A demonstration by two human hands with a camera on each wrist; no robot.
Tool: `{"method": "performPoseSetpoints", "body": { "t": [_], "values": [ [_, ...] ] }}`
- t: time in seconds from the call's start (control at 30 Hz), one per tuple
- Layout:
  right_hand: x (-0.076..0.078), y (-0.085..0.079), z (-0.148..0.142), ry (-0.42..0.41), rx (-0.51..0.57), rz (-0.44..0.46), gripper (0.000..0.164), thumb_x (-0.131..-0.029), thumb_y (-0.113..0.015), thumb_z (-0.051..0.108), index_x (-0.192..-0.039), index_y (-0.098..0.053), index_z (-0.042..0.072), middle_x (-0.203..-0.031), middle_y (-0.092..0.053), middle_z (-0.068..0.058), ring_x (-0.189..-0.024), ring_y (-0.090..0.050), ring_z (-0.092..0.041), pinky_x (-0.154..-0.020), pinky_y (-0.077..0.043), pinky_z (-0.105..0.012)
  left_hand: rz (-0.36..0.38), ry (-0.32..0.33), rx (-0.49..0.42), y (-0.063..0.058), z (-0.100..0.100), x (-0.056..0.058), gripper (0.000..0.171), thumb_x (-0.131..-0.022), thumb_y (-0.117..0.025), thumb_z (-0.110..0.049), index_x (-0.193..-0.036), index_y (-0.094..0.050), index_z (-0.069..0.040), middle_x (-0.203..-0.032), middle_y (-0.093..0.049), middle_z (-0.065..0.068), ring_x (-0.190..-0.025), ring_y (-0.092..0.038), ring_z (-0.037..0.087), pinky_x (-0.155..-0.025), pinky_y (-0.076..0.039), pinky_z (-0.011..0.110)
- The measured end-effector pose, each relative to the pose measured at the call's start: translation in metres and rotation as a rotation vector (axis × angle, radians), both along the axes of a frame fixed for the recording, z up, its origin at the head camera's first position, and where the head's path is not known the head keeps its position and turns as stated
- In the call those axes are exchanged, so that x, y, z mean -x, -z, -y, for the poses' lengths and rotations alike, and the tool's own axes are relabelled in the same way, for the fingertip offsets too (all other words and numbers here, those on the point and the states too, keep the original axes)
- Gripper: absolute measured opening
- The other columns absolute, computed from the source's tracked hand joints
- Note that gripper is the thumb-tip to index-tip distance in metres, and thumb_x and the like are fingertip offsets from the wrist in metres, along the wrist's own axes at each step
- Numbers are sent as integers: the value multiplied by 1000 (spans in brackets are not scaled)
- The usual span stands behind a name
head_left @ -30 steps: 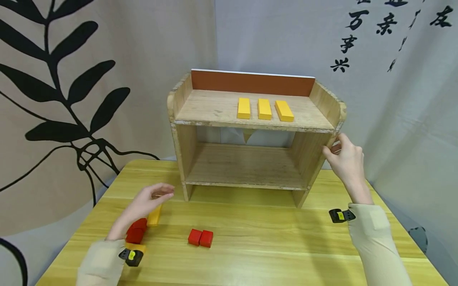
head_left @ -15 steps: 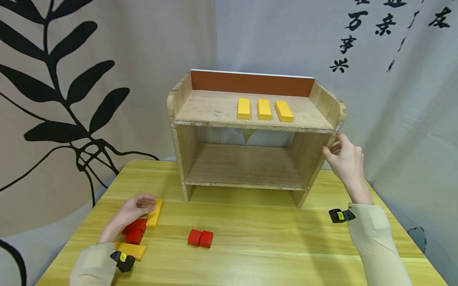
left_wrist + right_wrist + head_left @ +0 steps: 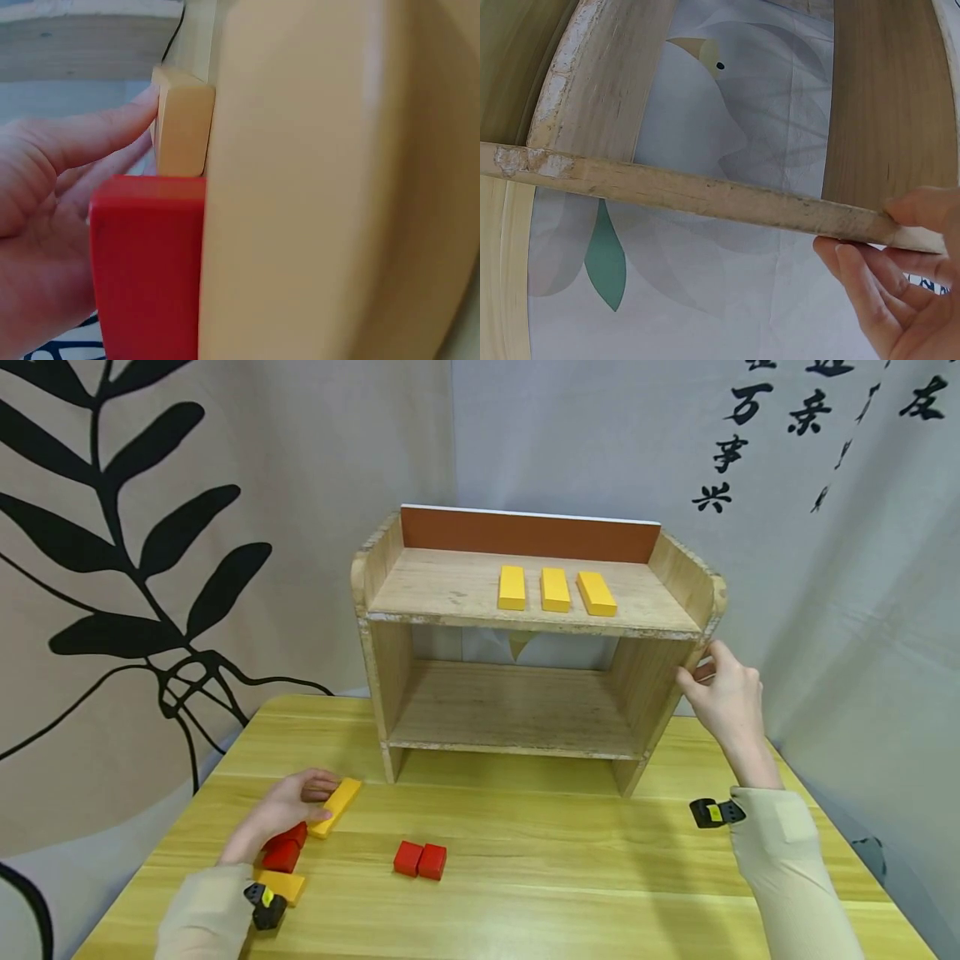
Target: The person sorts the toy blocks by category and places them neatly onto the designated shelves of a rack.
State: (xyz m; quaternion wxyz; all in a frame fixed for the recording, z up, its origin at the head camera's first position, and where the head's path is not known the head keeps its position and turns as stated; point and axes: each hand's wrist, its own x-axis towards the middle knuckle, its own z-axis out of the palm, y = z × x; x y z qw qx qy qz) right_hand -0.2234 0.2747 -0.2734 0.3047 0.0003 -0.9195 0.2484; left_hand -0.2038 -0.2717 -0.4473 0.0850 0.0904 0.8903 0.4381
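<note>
In the head view, my left hand (image 3: 283,806) is low over the left of the table, its thumb and fingers pinching a yellow rectangular block (image 3: 339,807) that lies at a slant. The left wrist view has the thumb against one side of this yellow block (image 3: 184,129); most of the other fingers are hidden. Red blocks (image 3: 282,855) sit just below that hand, and another yellow block (image 3: 283,885) lies by the wrist. My right hand (image 3: 726,697) holds the right side panel of a small wooden shelf (image 3: 517,710), thumb on one face and fingers on the other (image 3: 885,296).
Three yellow blocks (image 3: 555,590) stand in a row on the upper board of the shelf. Two red blocks (image 3: 420,860) sit side by side on the table (image 3: 562,877) in front of it. Behind hangs a printed curtain (image 3: 585,443).
My left hand moved left and down to the yellow block, then back slightly right, turning the block from nearly straight to slanted. The right hand stays on the shelf panel.
</note>
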Motion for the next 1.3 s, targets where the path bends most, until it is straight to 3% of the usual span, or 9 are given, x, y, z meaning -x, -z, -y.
{"method": "performPoseSetpoints", "body": {
  "t": [0.1,0.2,0.5,0.73,1.3],
  "values": [
    [0,0,0,2,1,2,24,-90,-58,20,-104,-57,0,-87,-69,-26,-79,-68,-41,-65,-50,-51,22,73,-19,0,-3,2,44,-83,-62,7,-125,-51,10,-123,-60,28,-113,-57,41,-82,-54,27],
    [-1,0,0,1,1,2,23,-90,-58,20,-103,-57,0,-87,-69,-26,-79,-68,-41,-66,-50,-52,52,102,-34,1,-6,4,41,-85,-59,8,-125,-52,8,-121,-63,24,-112,-58,37,-77,-50,19],
    [0,0,0,2,-2,1,23,-90,-58,20,-103,-57,1,-85,-69,-26,-79,-68,-41,-61,-50,-47,45,129,78,3,-7,4,43,-79,-75,-10,-117,-61,3,-114,-64,18,-101,-59,27,-85,-51,33],
    [0,-1,0,2,1,10,23,-90,-58,21,-104,-57,2,-86,-69,-25,-80,-68,-40,-62,-51,-48,42,181,70,3,-7,4,40,-76,-75,-5,-114,-63,3,-108,-65,17,-94,-57,21,-75,-49,21],
    [0,-1,0,-1,-8,8,21,-90,-58,20,-101,-56,2,-85,-69,-25,-77,-68,-40,-57,-50,-43,40,112,103,3,-9,4,41,-76,-77,-10,-114,-66,-1,-113,-67,14,-98,-59,21,-86,-50,36]
  ]
}}
